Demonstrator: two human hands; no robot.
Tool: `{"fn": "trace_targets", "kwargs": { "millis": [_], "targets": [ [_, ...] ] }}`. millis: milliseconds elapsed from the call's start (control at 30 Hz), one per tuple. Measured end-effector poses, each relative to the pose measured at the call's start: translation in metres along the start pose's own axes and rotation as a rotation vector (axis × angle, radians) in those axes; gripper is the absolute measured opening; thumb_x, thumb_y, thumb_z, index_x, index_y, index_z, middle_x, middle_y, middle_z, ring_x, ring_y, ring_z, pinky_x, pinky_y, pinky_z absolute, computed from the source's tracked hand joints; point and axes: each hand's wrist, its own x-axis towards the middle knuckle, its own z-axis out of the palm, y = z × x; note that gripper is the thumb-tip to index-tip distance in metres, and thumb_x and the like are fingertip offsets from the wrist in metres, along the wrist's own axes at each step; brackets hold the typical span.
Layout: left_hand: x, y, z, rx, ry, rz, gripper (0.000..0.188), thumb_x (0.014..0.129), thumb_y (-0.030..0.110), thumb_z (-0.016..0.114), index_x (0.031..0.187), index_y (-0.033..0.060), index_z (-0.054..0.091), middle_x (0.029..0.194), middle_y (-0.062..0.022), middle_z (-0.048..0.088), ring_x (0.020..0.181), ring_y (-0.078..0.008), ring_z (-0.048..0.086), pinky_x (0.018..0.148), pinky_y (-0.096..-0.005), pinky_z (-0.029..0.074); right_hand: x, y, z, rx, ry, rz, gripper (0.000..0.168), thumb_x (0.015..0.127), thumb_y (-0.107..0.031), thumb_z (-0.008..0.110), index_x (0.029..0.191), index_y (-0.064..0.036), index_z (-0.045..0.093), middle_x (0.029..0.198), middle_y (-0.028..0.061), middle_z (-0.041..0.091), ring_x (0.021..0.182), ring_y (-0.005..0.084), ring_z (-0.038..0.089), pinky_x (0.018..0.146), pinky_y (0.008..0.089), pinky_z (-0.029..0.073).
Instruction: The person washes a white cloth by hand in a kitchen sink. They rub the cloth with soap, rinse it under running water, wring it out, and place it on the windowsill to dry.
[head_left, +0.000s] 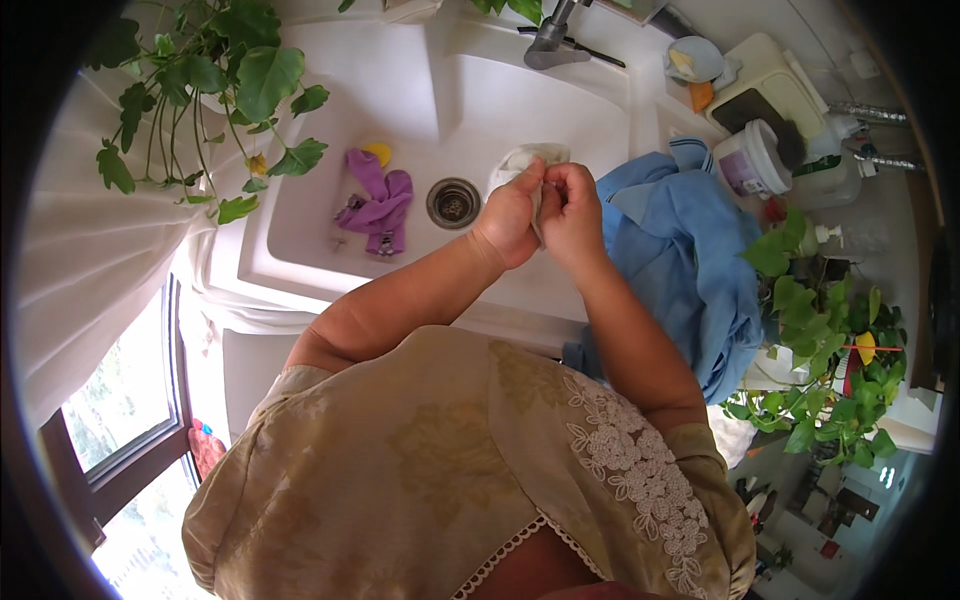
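Both hands are together over the right half of a white sink (480, 97), close to its front side. My left hand (511, 217) pinches a small white cloth item (517, 159), perhaps a sock. My right hand (571, 214) grips the same white fabric with bent fingers, and part of it hangs between the two hands. Purple socks (384, 202) with a grey pattern lie crumpled on the sink floor, left of the metal drain (454, 203). A yellow round piece (377, 154) shows partly behind them. Blue fabric (675, 217) is heaped beside my right forearm.
A grey faucet (551, 45) rises at the sink's back. A white tub (752, 159) and bottles (829, 180) crowd the right counter. Leafy plants hang at the upper left (262, 82) and right (817, 322). A curtain (97, 262) and window (124, 375) are at left.
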Motion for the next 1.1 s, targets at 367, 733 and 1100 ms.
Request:
{"fn": "trace_targets", "kwargs": {
  "millis": [367,733,1100],
  "targets": [
    [0.005,-0.009,-0.007,-0.052,-0.097,-0.011,0.031,0.095,0.032,0.037,0.113,0.0106,0.048,0.101,-0.0007,0.053,0.088,-0.0132,0.048,0.077,-0.0295,0.040,0.005,0.016,-0.004,0.108,-0.021,0.075,0.008,0.082,-0.003,0.052,0.090,-0.004,0.054,0.075,0.0050,0.058,0.062,0.0130,0.055,0.055,0.0265,0.046],
    [0.012,-0.013,-0.013,0.003,-0.107,0.009,0.032,0.095,0.030,0.034,0.119,0.0114,0.044,0.109,-0.0015,0.051,0.097,-0.0143,0.048,0.085,-0.0308,0.038,0.019,0.013,-0.019,0.452,-0.104,0.498,0.009,0.083,-0.005,0.054,0.092,-0.003,0.052,0.071,0.0045,0.055,0.065,0.0110,0.055,0.053,0.0247,0.045],
    [0.005,0.000,-0.009,-0.121,-0.109,0.019,0.037,0.095,0.030,0.030,0.125,0.0086,0.036,0.120,-0.0084,0.047,0.105,-0.0246,0.049,0.090,-0.0392,0.041,0.033,0.036,-0.047,1.059,0.021,0.651,0.014,0.082,0.000,0.054,0.094,-0.005,0.052,0.077,0.0055,0.057,0.064,0.0156,0.056,0.053,0.0265,0.046]
  ]
}}
